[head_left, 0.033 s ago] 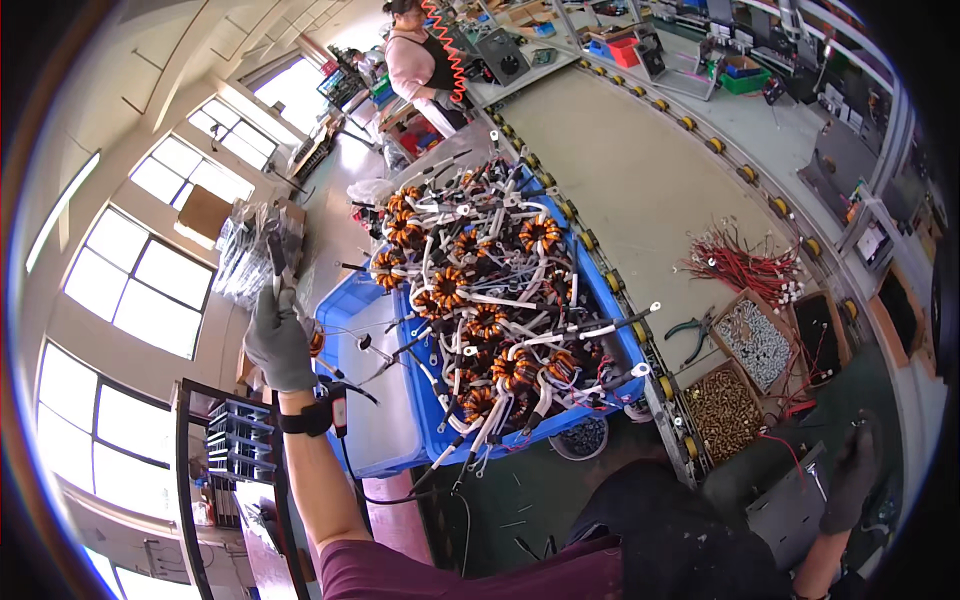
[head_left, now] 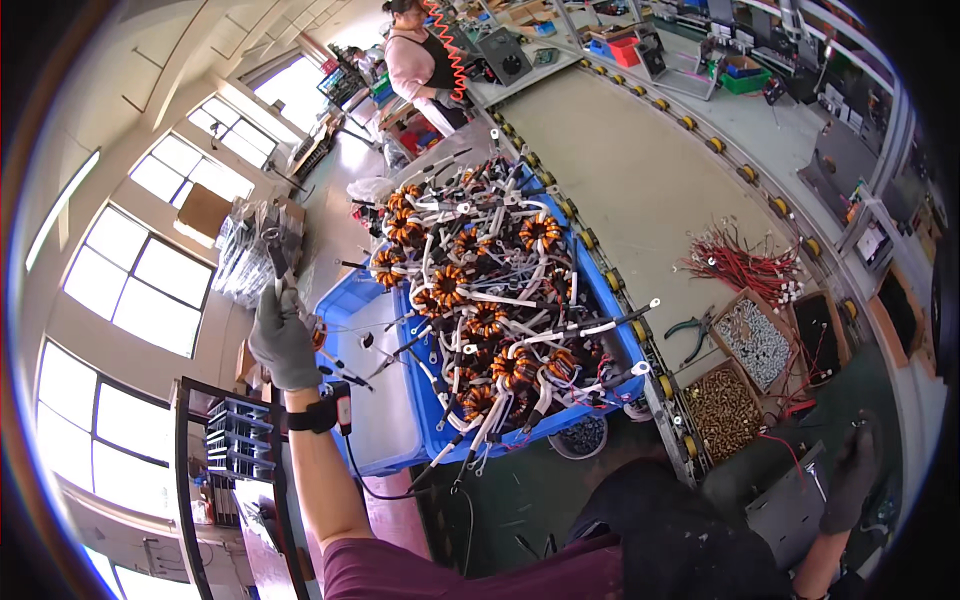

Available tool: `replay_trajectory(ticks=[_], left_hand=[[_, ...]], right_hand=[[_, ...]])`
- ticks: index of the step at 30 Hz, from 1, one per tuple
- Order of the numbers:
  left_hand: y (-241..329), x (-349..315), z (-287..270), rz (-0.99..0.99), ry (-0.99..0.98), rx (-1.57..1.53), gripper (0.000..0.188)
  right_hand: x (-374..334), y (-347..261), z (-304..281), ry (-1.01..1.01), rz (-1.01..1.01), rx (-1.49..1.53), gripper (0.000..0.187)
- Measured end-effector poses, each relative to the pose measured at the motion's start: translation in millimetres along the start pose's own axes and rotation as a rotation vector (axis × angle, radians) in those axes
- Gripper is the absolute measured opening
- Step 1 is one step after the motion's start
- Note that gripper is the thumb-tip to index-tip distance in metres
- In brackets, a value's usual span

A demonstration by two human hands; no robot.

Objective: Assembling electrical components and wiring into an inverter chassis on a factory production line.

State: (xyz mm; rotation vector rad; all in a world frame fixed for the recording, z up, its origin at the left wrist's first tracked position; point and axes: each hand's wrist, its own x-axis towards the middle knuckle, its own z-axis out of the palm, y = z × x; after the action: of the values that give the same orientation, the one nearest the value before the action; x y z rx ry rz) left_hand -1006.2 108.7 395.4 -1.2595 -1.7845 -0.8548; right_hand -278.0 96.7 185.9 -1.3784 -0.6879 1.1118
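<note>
My left hand (head_left: 283,345), in a grey glove, is raised at the left and closed around a cable lead (head_left: 277,262). The lead has a black sleeve and a ring terminal at its upper end. An orange-wound coil (head_left: 319,334) shows partly behind the glove, with leads hanging beside it over the blue bin (head_left: 385,462). At the far right, my right hand (head_left: 852,480), in a dark glove, has its fingers bent together. A small shiny thing shows at its fingertips, too small to name. Beside that hand is a silver wrench-like tool (head_left: 817,482).
Many toroid coils (head_left: 515,368) with white and black leads fill the blue bin. A roller conveyor (head_left: 588,240) runs alongside. Pliers (head_left: 690,335), a box of silver screws (head_left: 757,345), a box of brass parts (head_left: 725,415) and red wires (head_left: 745,262) lie right. A person (head_left: 415,60) stands beyond.
My left hand has shifted slightly to the right and turned a little, and the lead's ring terminal now shows more plainly. The right hand looks nearly unmoved.
</note>
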Motion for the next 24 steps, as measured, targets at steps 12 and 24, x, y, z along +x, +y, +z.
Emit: replay_trajectory(ticks=[12, 24], left_hand=[[-51.4, -47.2, 18.1, -0.413, 0.06, -0.207, 0.019], [39.5, -118.6, -100.5, -0.016, -0.335, 0.029, 0.015]], right_hand=[[-5.4, -4.4, 20.8, 0.005, 0.012, -0.048, 0.028], [-143.2, -0.2, 276.0, -1.381, 0.142, -0.131, 0.042]])
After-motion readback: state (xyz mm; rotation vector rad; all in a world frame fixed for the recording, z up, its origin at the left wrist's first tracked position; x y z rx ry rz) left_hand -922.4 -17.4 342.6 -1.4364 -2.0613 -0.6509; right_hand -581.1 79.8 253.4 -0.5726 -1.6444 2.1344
